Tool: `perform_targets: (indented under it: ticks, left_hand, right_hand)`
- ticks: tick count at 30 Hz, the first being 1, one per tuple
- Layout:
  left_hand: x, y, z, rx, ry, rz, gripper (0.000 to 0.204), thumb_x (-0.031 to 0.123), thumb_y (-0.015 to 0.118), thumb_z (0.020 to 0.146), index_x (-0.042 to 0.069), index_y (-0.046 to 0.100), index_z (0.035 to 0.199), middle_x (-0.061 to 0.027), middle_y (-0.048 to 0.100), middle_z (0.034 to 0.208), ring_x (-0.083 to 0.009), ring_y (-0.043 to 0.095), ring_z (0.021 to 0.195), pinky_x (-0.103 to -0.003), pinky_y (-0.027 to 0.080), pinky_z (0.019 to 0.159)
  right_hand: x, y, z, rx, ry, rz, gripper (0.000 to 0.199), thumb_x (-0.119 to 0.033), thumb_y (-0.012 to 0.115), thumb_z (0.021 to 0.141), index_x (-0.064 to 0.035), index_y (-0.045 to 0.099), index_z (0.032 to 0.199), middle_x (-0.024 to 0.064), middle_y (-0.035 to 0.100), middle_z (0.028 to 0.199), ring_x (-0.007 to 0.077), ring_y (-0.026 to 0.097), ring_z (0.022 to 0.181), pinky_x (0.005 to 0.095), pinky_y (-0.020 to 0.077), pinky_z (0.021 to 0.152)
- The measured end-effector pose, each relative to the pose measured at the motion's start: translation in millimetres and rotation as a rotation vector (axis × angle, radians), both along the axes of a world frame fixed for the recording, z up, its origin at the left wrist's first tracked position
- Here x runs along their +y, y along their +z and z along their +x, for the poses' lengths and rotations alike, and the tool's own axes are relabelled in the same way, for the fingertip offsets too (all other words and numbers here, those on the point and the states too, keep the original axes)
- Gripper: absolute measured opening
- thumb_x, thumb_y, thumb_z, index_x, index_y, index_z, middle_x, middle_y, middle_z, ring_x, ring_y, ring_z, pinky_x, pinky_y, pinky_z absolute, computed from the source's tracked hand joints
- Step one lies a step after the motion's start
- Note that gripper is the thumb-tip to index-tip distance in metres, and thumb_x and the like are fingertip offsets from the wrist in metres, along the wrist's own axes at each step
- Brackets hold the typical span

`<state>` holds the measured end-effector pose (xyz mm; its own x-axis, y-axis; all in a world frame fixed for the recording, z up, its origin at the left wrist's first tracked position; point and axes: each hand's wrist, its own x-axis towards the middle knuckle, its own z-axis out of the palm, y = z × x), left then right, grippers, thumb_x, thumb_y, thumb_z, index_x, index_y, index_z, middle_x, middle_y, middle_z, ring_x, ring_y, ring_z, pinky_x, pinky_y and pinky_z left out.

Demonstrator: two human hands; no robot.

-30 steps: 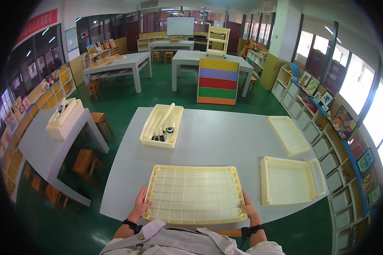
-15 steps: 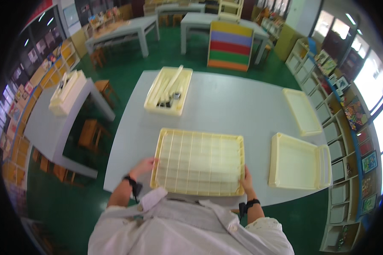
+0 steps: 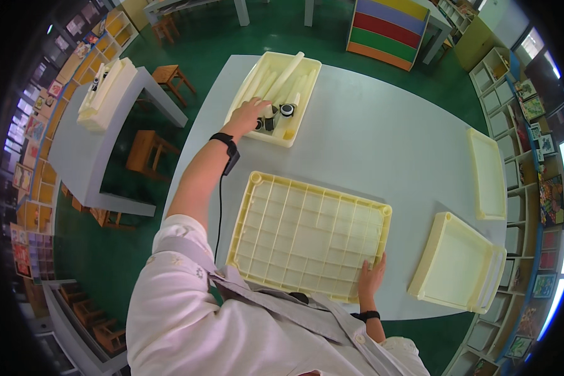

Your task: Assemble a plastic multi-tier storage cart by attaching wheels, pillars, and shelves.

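Note:
A cream ribbed plastic panel (image 3: 310, 229) with raised corner rings lies on the table in front of me. My right hand (image 3: 371, 279) rests at its lower right edge, fingers stretched and apart, touching the rim. At the far left of the table stands a cream bin (image 3: 288, 139) holding several long pale tubes (image 3: 286, 76). It also holds small black-and-white pieces (image 3: 286, 110) that look like caster wheels. My left hand (image 3: 248, 115) reaches over the bin's left rim to these pieces, fingers apart. Its fingertips partly cover the pieces below.
On the right of the grey table (image 3: 370, 144) are a shallow cream tray with a handle (image 3: 454, 263) and a flat cream panel (image 3: 487, 175). A side table (image 3: 100, 156) with another bin (image 3: 109, 94) and wooden stools (image 3: 149, 153) stand to the left. Shelves (image 3: 514, 207) line the right.
My left hand has let go of the panel's left edge and moved forward to the bin. The panel now lies slightly turned, with my right hand still at its right edge. The view has shifted.

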<state>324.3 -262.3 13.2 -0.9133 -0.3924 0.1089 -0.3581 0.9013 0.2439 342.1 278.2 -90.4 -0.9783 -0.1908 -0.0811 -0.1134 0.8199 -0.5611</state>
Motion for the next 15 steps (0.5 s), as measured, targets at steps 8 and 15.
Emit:
perform_targets:
  ticks: [8,15]
  left_hand:
    - [-44,-35,-44,-0.502,-0.227,-0.442,0.022,0.019,0.060,0.070,0.013,0.053,0.090,-0.0046,0.058,0.087,-0.0209,0.055,0.085,-0.039,0.042,0.077]
    - [-67,-46,-34,-0.137,-0.192,-0.186,0.036,0.014,0.063,0.069,0.010,0.045,0.100,-0.0094,0.053,0.094,-0.0257,0.053,0.090,-0.036,0.045,0.070]
  right_hand:
    - [-6,-7,-2,0.037,0.015,0.146,0.062,-0.016,0.055,0.078,-0.0060,0.022,0.129,0.0191,0.041,0.119,0.0366,0.040,0.107,0.0418,0.0369,0.086]
    - [-9,-5,-4,0.042,-0.022,0.210,0.061,-0.017,0.055,0.077,-0.0049,0.024,0.128,0.0194,0.042,0.118,0.0367,0.040,0.105,0.0414,0.0375,0.084]
